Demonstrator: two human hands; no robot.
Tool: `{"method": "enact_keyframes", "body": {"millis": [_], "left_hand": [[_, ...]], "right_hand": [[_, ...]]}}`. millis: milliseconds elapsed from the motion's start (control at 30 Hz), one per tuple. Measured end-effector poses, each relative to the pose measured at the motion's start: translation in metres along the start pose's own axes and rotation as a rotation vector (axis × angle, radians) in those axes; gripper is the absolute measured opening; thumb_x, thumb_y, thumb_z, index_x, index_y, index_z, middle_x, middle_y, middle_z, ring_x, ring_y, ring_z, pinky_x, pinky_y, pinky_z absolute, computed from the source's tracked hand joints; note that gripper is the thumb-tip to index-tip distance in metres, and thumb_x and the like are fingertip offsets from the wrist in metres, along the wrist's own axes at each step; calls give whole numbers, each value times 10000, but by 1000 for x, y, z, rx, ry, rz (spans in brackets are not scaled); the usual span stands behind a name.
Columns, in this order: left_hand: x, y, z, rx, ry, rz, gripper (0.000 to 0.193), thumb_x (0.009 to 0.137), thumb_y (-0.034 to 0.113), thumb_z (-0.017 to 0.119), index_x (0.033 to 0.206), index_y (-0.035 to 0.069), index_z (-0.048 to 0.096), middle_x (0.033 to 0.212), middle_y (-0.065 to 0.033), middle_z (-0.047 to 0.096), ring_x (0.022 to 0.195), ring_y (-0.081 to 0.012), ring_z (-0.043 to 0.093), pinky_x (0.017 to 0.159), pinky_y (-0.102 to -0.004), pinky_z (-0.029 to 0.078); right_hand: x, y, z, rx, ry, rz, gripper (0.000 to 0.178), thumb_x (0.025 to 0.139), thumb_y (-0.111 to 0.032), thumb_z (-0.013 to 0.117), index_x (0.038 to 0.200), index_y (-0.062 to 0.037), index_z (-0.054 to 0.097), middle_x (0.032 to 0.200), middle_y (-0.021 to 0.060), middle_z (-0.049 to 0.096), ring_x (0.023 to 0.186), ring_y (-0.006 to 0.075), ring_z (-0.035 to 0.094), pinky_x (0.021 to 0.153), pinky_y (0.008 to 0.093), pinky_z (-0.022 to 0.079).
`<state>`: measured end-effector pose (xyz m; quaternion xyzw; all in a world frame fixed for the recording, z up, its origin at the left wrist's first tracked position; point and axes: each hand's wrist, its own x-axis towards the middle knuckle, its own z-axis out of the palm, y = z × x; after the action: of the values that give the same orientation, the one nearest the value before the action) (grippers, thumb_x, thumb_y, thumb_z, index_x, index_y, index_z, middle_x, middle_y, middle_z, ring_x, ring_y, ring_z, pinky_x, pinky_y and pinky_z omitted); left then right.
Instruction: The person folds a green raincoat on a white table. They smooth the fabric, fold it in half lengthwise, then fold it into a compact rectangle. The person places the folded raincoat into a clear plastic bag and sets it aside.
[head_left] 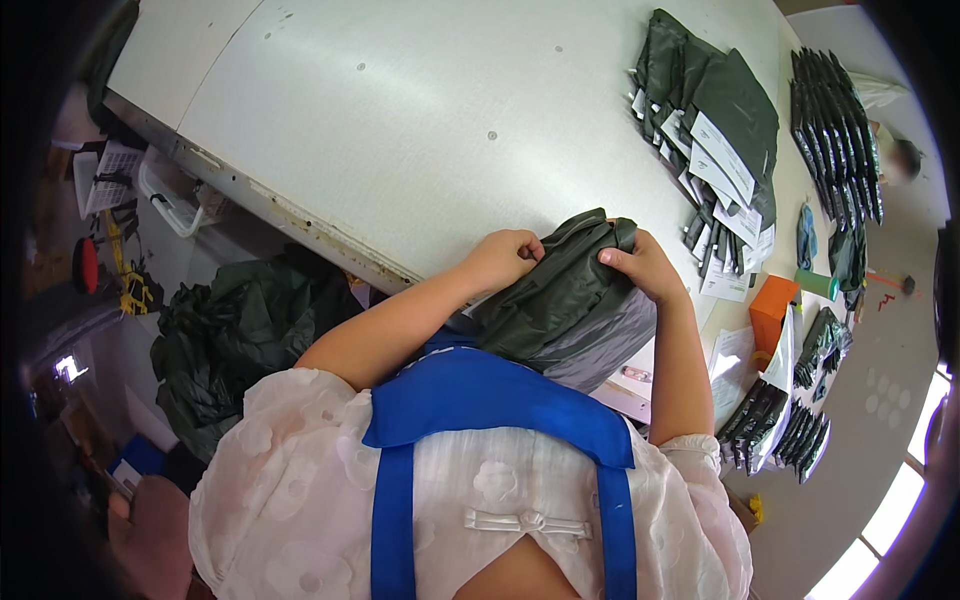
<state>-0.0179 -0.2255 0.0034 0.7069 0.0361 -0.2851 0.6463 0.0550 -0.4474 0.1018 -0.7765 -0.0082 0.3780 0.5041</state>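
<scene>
A dark green cloth piece [560, 290] with a smooth grey side lies bunched over the near edge of the table, close to my body. On its left edge my left hand [508, 258] pinches the green cloth, fingers curled in. My right hand [645, 265] grips the upper right corner of the same cloth, thumb on top and the other fingers behind it. What kind of article the cloth belongs to cannot be made out.
A stack of dark green pieces with white labels [735, 150] lies at the far right of the white table [430, 110]. Dark green cloth [235, 320] is heaped below the table's left edge. An orange box [770, 312] and several black bundles [830, 135] are at the right.
</scene>
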Motion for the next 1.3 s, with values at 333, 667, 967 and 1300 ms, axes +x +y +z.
{"method": "enact_keyframes", "body": {"millis": [333, 667, 967, 1300], "left_hand": [[-14, 18, -2, 335, 198, 272, 183, 802, 24, 589, 967, 54, 514, 875, -121, 600, 753, -294, 615, 664, -351, 477], [2, 53, -18, 363, 353, 543, 103, 782, 20, 614, 874, 39, 570, 811, -128, 581, 719, -308, 590, 635, -373, 473], [-73, 219, -31, 864, 317, 1212, 135, 719, 83, 638, 848, 78, 599, 912, -57, 581, 802, -242, 574, 682, -335, 492], [-28, 36, 7, 1004, 310, 819, 192, 742, 99, 576, 932, 80, 602, 960, -47, 544, 891, -233, 533, 786, -380, 426]], "right_hand": [[1, 8, 1, 65, -14, -65, 498, 744, -239, 797, 1113, 17, 581, 978, 64, 653, 919, 143, 592, 870, 278, 458], [-9, -9, -3, -107, 171, -264, 465, 709, -133, 818, 1082, 8, 579, 953, 45, 630, 897, 135, 588, 839, 263, 463], [-65, -25, -15, -483, 688, -1144, 265, 649, -10, 733, 875, -115, 642, 1284, 177, 500, 1186, 339, 499, 1005, 410, 413], [-53, 99, 54, -745, 702, -518, 404, 714, 46, 639, 1092, -95, 619, 1250, 163, 498, 1154, 339, 490, 939, 406, 436]]}}
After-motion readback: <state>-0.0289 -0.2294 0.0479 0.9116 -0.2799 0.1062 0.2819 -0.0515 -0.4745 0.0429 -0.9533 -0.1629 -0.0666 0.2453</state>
